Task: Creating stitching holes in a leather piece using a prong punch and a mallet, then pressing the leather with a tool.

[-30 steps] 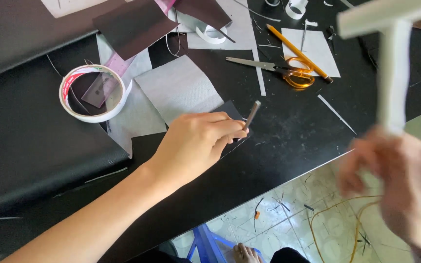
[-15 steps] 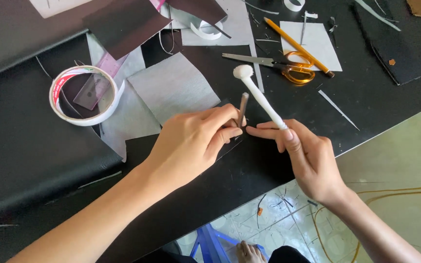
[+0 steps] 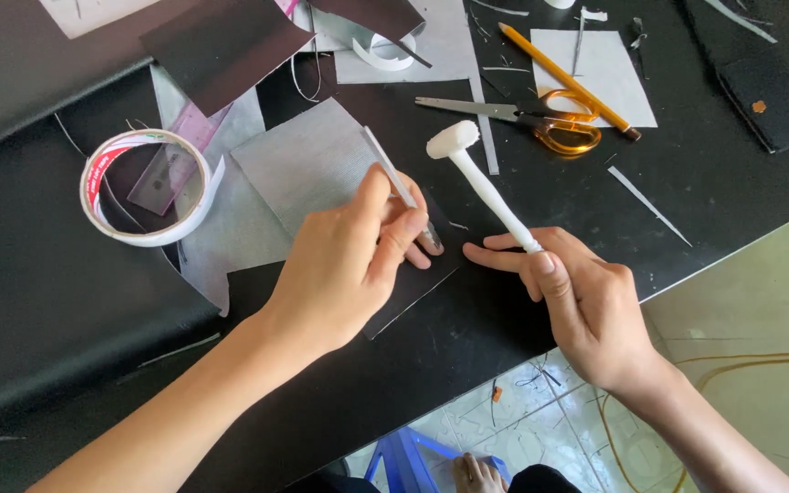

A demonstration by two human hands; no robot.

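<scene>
Left hand: fingers curled and pinched around a thin grey stick, gripping its lower part. The stick runs up and to the left out of the fist; its lower tip touches a dark sheet lying flat on the black table. Heel of the left hand rests over that sheet.

Right hand: closed around the handle of a small white mallet, thumb along the shaft, index finger stretched out flat towards the left hand and lying on the table just right of the stick's tip. The mallet head is raised and points up-left, above the table, near the stick but apart from it.

Around the hands: a grey paper sheet lies under the upper part of the stick, partly overlapping the dark sheet. Further left, a roll of white tape with a red inner rim lies flat, over a clear pink ruler. Above the mallet head, orange-handled scissors lie closed, with a yellow pencil crossing their handles. A white paper square sits beneath the pencil. Thin paper offcuts are scattered over the table.
</scene>
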